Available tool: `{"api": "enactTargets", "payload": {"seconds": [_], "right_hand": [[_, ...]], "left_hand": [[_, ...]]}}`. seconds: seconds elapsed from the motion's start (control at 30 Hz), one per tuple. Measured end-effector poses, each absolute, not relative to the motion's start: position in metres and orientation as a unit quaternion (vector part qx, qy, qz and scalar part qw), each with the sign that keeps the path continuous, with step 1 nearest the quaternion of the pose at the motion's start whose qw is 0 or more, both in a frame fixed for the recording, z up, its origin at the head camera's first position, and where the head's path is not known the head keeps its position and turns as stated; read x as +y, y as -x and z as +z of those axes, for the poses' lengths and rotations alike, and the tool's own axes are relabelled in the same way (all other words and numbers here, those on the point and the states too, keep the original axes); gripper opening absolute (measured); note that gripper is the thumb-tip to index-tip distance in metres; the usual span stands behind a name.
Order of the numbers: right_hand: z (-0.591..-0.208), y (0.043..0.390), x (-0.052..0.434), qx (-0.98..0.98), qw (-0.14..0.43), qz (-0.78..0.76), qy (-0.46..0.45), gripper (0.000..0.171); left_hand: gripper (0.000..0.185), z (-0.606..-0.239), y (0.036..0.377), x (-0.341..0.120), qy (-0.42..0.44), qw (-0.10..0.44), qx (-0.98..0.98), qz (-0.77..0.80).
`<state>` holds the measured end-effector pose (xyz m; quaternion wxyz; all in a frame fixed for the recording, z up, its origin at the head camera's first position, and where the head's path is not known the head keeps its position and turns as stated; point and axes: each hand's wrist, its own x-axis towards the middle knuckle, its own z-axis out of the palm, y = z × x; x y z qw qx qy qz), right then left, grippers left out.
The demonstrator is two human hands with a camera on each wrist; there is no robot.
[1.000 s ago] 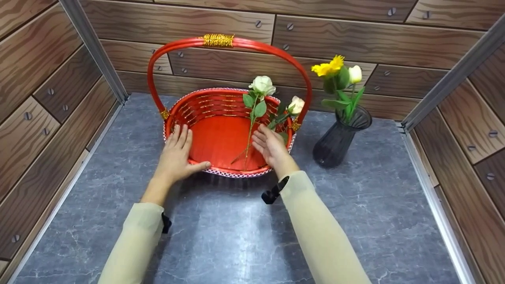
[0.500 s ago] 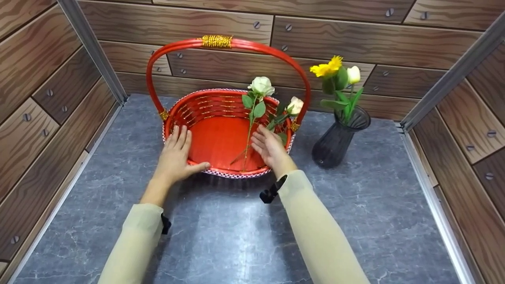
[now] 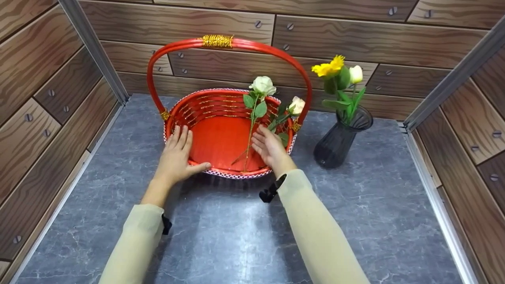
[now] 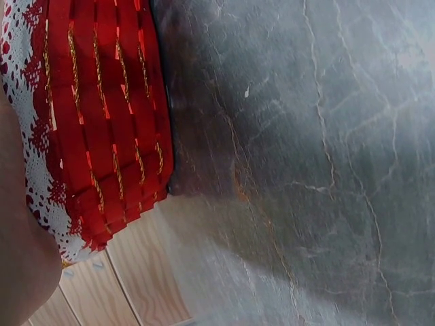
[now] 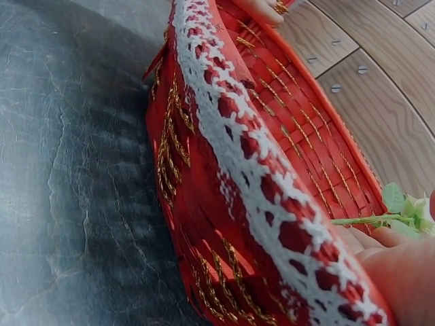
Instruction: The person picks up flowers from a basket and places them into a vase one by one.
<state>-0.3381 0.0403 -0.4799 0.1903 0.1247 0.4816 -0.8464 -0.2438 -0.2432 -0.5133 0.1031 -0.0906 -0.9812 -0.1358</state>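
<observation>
A red woven basket [image 3: 217,138] with a tall arched handle stands on the grey marbled surface. My left hand [image 3: 175,156] lies over its left front rim, fingers straight and thumb spread along the edge. My right hand [image 3: 272,150] is at the right front rim, palm turned inward and fingers loosely extended beside a stem. Inside the basket leans a white rose [image 3: 262,85], its bloom above the back rim. A cream rose [image 3: 296,105] leans at the right end, its stem partly behind my right hand. White lace trim [image 5: 251,183] edges the rim in the right wrist view.
Right of the basket stands a dark glass vase [image 3: 335,146] holding a yellow flower [image 3: 328,68] and a white tulip [image 3: 356,74]. Wood-patterned walls [image 3: 221,19] with metal corner strips enclose the back and both sides.
</observation>
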Motion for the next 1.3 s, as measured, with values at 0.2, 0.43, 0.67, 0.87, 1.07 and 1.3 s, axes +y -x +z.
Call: {"api": "enactTargets", "payload": {"seconds": [0.2, 0.43, 0.67, 0.87, 1.07, 1.3], "right_hand": [[-0.4805, 0.3389, 0.0394, 0.483, 0.191, -0.844, -0.133, 0.055], [-0.4812, 0.3403, 0.0386, 0.481, 0.205, -0.843, -0.124, 0.057], [-0.4835, 0.3423, 0.0389, 0.477, 0.237, -0.838, -0.114, 0.062], [-0.4842, 0.3426, 0.0394, 0.480, 0.261, -0.831, -0.103, 0.066], [-0.4846, 0.3433, 0.0398, 0.497, 0.257, -0.821, -0.111, 0.062], [-0.4868, 0.3433, 0.0389, 0.490, 0.241, -0.827, -0.134, 0.049]], "left_hand": [[0.117, -0.5140, 0.2437, -0.2433, 0.091, 0.104, -0.981, -0.138], [0.117, -0.5134, 0.2427, -0.2437, 0.092, 0.103, -0.980, -0.143], [0.119, -0.5136, 0.2427, -0.2439, 0.092, 0.103, -0.981, -0.136], [0.119, -0.5128, 0.2426, -0.2435, 0.089, 0.105, -0.981, -0.139], [0.119, -0.5126, 0.2434, -0.2424, 0.087, 0.102, -0.981, -0.137], [0.120, -0.5134, 0.2438, -0.2433, 0.090, 0.104, -0.981, -0.134]]}}
